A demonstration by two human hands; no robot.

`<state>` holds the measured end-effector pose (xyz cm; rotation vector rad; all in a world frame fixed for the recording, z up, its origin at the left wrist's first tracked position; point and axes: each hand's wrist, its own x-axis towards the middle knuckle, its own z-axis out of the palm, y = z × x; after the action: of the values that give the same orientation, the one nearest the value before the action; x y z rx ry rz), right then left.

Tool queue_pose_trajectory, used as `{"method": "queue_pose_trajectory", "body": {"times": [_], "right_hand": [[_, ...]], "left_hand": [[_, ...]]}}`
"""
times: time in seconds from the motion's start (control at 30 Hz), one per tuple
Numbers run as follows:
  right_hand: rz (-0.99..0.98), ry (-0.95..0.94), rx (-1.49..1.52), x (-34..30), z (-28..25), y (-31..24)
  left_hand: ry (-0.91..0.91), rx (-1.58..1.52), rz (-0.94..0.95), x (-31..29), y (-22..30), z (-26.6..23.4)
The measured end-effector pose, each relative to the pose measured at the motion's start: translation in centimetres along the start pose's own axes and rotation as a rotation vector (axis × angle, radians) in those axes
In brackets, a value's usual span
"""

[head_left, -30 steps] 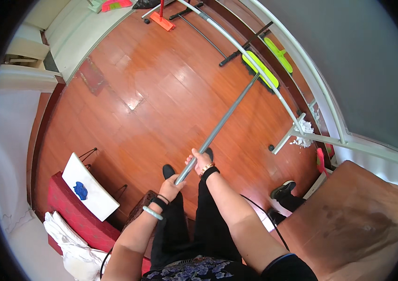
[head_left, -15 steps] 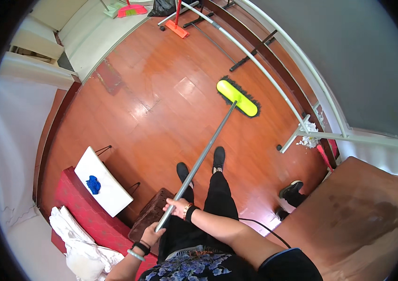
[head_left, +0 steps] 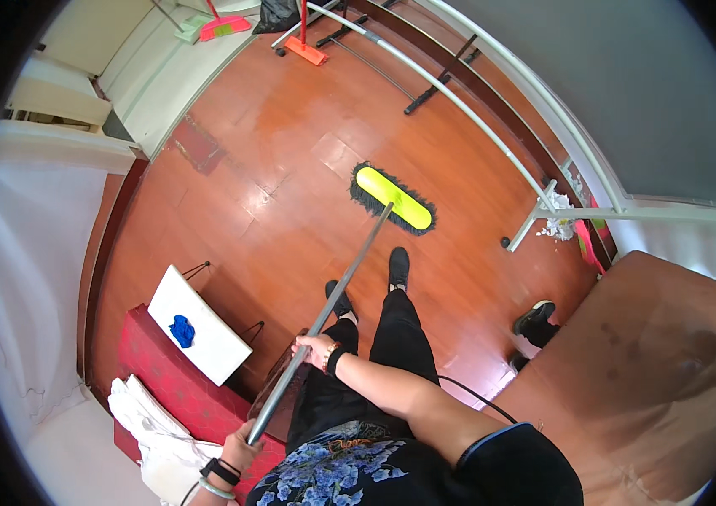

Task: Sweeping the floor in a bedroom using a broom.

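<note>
A dust mop with a bright yellow-green plate (head_left: 411, 212) and a dark grey fringe lies flat on the wooden floor, ahead of my feet. Its grey metal pole (head_left: 345, 277) slants back toward my body at the lower left. My left hand (head_left: 242, 451) is closed round the top end of the pole, close to my waist. Farther down the pole, my right hand (head_left: 316, 351) grips it, arm reaching across my front.
A small white table (head_left: 200, 325) with a blue cloth (head_left: 182, 331) stands at left beside a red sofa (head_left: 172, 373). White metal rack rails (head_left: 450, 97) run along the right. A brown-covered surface (head_left: 627, 363) fills the lower right; another person's shoe (head_left: 534, 317) shows beside it.
The mop head has slid nearer to my feet and a little left. Both hands still hold the pole; my left hand has moved down and left with its top end.
</note>
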<state>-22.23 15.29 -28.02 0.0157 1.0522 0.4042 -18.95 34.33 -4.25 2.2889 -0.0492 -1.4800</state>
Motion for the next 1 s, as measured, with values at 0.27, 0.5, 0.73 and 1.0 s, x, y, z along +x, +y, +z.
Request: {"method": "queue_pose_trajectory", "body": {"times": [0.27, 0.5, 0.73, 1.0], "right_hand": [[-0.149, -0.141, 0.065, -1.9, -1.1, -7.8], [-0.367, -0.218, 0.167, -3.7, -7.1, -19.0], [-0.575, -0.146, 0.187, -8.2, -14.7, -31.6], [-0.584, 0.191, 0.26, -8.5, -12.4, -35.0]], "left_hand": [[-0.105, 0.043, 0.124, 4.6, 6.9, 0.2], [-0.156, 0.174, 0.253, 11.1, 18.9, 4.9], [-0.304, 0.197, 0.251, 18.6, 28.5, 12.8], [-0.157, 0.313, 0.475, 21.1, 29.8, 12.2]]}}
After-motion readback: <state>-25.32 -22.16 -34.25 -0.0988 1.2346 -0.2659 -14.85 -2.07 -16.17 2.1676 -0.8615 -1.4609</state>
